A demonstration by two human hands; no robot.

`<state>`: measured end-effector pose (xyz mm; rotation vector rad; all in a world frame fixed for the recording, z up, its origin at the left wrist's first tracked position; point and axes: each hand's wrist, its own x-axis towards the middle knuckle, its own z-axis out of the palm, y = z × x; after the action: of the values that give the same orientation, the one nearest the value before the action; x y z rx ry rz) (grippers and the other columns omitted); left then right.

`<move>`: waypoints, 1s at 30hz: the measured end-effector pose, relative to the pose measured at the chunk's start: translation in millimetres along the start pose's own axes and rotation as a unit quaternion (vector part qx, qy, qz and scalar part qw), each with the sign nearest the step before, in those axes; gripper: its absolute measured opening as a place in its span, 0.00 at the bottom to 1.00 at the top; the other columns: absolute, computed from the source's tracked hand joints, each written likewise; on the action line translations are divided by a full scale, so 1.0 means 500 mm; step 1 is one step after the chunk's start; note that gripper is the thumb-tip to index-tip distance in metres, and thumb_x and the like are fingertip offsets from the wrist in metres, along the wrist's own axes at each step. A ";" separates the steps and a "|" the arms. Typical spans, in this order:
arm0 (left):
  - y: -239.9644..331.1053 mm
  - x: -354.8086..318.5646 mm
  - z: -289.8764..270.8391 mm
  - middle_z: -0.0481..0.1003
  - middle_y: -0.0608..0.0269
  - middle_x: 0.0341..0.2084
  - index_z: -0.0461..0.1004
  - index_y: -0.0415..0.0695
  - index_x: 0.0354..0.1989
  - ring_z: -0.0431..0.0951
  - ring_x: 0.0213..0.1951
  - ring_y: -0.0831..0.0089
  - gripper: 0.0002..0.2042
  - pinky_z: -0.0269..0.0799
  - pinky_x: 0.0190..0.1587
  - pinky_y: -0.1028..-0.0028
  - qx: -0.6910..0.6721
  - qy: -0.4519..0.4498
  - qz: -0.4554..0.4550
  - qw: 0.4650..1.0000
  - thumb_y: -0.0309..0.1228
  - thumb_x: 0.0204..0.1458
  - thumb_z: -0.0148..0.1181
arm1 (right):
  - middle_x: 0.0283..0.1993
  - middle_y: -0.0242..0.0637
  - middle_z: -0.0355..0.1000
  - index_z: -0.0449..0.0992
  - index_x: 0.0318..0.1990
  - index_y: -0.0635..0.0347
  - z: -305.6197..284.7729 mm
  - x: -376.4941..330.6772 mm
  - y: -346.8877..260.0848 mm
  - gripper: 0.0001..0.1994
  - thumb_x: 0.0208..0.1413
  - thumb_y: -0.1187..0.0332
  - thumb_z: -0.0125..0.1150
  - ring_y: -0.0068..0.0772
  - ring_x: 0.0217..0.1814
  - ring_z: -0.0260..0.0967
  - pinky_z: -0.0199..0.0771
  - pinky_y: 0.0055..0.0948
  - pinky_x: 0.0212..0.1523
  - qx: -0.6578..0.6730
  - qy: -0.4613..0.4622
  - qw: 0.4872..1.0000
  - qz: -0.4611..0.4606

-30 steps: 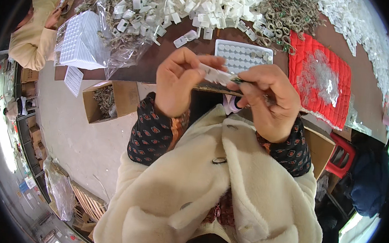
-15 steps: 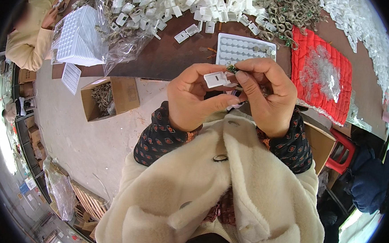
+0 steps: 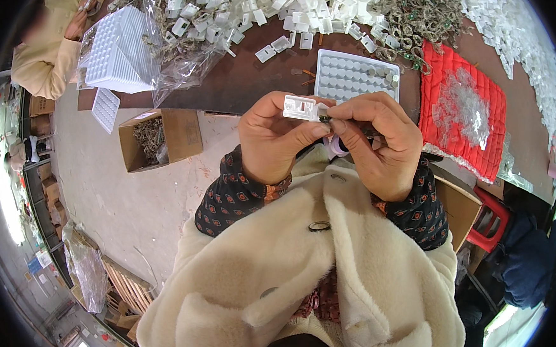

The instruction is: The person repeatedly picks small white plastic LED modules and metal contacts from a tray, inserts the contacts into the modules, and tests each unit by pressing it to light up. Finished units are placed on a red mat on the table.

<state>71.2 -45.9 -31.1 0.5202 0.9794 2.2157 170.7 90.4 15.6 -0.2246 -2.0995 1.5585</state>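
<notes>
In front of my chest, both hands meet over one small white plastic case (image 3: 299, 108). My left hand (image 3: 273, 132) grips it between thumb and fingers, its flat face with a small slot turned up. The thumb and forefinger of my right hand (image 3: 382, 138) are pinched at the case's right end, on a small dark part (image 3: 325, 117) with green on it. How far that part sits inside the case is hidden by the fingertips. Just beyond my hands lies a white tray (image 3: 352, 100) with rows of round pockets, a few holding small discs.
White cases (image 3: 326, 8) and coiled wire bundles (image 3: 421, 20) are heaped along the table's far side. A red quilted pad (image 3: 433, 129) with clear pieces lies at right. Stacked white trays (image 3: 123, 53) stand left, above a cardboard box (image 3: 181, 142). A co-worker (image 3: 50, 39) sits far left.
The white case has tilted so that its slotted face is turned up more squarely. My right fingertips have moved down and left with the small dark part, close against the case's end.
</notes>
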 end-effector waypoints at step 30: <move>-0.059 -0.021 0.009 0.78 0.43 0.41 0.67 0.41 0.45 0.80 0.40 0.65 0.14 0.78 0.42 0.70 0.070 0.101 0.159 0.980 0.17 0.54 0.63 | 0.40 0.34 0.73 0.69 0.48 0.68 0.031 -0.018 -0.004 0.12 0.58 0.85 0.56 0.18 0.39 0.72 0.73 0.20 0.39 0.127 -0.011 0.979 0.157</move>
<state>93.1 -35.9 -51.9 0.5560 1.2373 2.5345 171.0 72.8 11.7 -0.4659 -1.9238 2.0017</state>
